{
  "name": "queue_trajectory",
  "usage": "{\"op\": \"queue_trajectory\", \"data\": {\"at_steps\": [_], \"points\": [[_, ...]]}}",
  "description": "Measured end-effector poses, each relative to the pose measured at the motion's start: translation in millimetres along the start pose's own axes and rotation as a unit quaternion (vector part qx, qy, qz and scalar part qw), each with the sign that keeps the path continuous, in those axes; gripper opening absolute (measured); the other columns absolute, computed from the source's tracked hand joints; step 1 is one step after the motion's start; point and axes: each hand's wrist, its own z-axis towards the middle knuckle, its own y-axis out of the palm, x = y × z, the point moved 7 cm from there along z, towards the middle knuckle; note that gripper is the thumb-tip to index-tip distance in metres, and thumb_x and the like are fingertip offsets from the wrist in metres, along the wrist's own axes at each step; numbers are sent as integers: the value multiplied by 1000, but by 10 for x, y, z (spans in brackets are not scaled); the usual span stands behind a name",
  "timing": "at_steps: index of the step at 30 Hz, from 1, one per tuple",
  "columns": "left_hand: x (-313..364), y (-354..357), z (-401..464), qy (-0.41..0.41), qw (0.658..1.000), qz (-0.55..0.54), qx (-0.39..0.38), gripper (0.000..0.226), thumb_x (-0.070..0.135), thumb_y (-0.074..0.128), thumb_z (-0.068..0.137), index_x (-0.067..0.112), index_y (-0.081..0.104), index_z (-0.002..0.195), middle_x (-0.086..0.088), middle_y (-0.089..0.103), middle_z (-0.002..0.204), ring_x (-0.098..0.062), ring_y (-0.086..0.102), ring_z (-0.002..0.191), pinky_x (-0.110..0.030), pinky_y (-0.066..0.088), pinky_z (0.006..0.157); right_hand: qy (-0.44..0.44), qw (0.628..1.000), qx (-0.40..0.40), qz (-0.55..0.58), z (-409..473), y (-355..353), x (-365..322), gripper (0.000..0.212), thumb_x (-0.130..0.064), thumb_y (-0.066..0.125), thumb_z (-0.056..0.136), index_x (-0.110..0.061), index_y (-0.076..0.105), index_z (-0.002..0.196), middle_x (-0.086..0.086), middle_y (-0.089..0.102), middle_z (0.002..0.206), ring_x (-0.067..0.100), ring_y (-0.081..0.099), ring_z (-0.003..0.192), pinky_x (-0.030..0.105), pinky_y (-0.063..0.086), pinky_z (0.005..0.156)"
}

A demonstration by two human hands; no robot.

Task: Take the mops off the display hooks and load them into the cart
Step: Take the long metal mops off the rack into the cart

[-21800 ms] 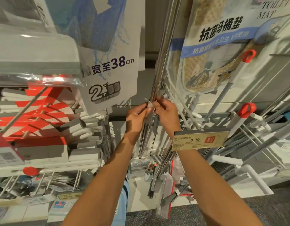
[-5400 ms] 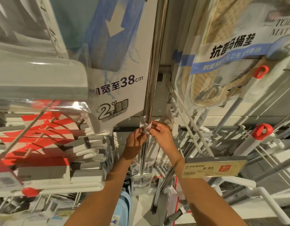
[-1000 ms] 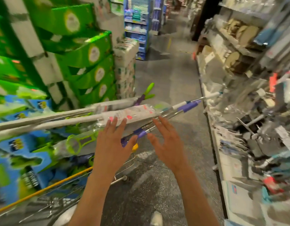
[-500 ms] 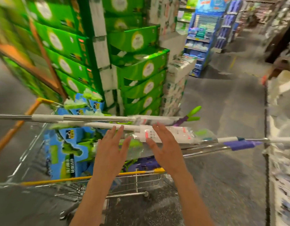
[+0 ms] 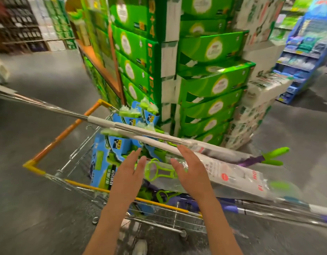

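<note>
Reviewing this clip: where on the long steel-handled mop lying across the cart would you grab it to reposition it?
Grip the white sleeve mid-handle on the steel-handled mop, coming from above. The pole lies nearly level across the cart with that stretch bare and uncovered.

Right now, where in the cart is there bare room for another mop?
The cart's left part, between the orange rail and the blue boxes, shows bare wire. The middle and right are crowded with mop poles and bagged mop heads.

green boxes (image 5: 140,52) read "10+4"; mop wrapper (image 5: 232,179) lettering blurred.
</note>
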Motion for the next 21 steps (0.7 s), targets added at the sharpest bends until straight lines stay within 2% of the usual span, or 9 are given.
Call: {"op": "queue_trajectory", "data": {"at_steps": [3,5,9,12,14,15,17,19,21], "points": [[-149,-44,259,-27,999,-37,10,52,45,41,103,27,43,151,1,45,154,-19,44,140,-34,37,110,-13,1000,-13,-6,245,190,-13,58,-49,54,97,-29,43,150,-11,40,156,5,30,145,25,25,117],[-239,-84,482,-56,996,-70,13,53,44,42,104,24,42,152,0,45,154,-20,43,140,-32,35,109,-18,1000,-17,-10,448,307,-19,58,-49,54,97,-28,45,150,-10,42,155,6,32,144,30,30,118],[-382,-201,1003,-95,987,-129,19,55,44,41,105,19,39,153,1,41,156,-20,40,143,-37,32,115,-16,999,-24,-18,944,531,-54,59,-54,52,96,-29,44,149,-10,41,156,7,34,145,35,32,119],[-576,-251,1430,-140,975,-172,16,40,46,42,105,26,54,137,0,55,139,-24,50,133,-47,40,112,-1,1000,-25,-14,1307,714,-56,63,-61,50,94,-29,45,149,-10,41,156,9,37,144,35,34,118],[-705,-245,1690,-173,958,-230,14,23,41,43,106,29,57,119,6,61,116,-23,58,120,-43,46,104,7,999,-38,-19,1545,866,-29,63,-59,51,95,-30,43,150,-11,39,156,7,32,146,33,32,118],[-762,-234,1796,-191,943,-270,20,22,38,44,106,26,57,118,7,60,110,-21,60,113,-40,48,101,14,998,-47,-28,1646,938,-5,62,-56,53,96,-30,42,151,-11,38,157,7,29,147,32,31,119],[-851,-200,1963,-232,907,-351,27,21,36,46,106,20,58,114,4,61,107,-18,63,102,-37,49,98,33,996,-65,-54,1852,1085,80,63,-53,53,98,-29,38,153,-11,34,159,7,25,149,30,25,118],[-921,-135,2090,-260,875,-407,21,19,36,50,104,21,62,104,-1,65,107,-20,66,99,-38,51,97,52,992,-79,-81,2035,1215,197,63,-53,51,98,-28,36,154,-9,33,160,10,24,149,30,22,119],[-1010,-76,2171,-286,853,-435,25,21,37,55,101,17,62,104,-6,67,106,-24,70,98,-39,55,92,68,988,-92,-103,2180,1321,312,61,-53,52,99,-28,39,153,-8,34,160,12,25,149,31,23,119]]}}
